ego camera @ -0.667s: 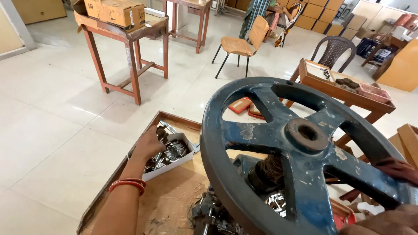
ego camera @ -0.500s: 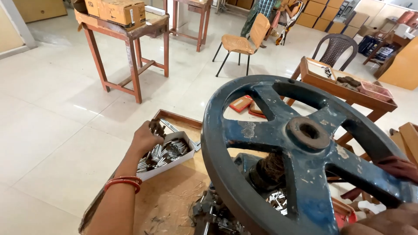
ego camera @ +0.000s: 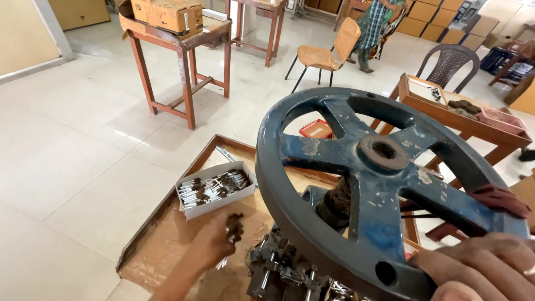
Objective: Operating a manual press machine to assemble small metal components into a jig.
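While the right hand (ego camera: 479, 267) is gripping the rim of the big blue wheel (ego camera: 384, 184) to steady it, the left hand (ego camera: 214, 242) is clenching small dark metal bits (ego camera: 234, 226), just below their white box (ego camera: 214, 189), beside the press.

Workshop: hand-press flywheel (ego camera: 379, 184), metal parts tray (ego camera: 214, 189), workbenches (ego camera: 178, 39).

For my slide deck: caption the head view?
Left hand carries small metal parts from box; right hand rests on blue handwheel.
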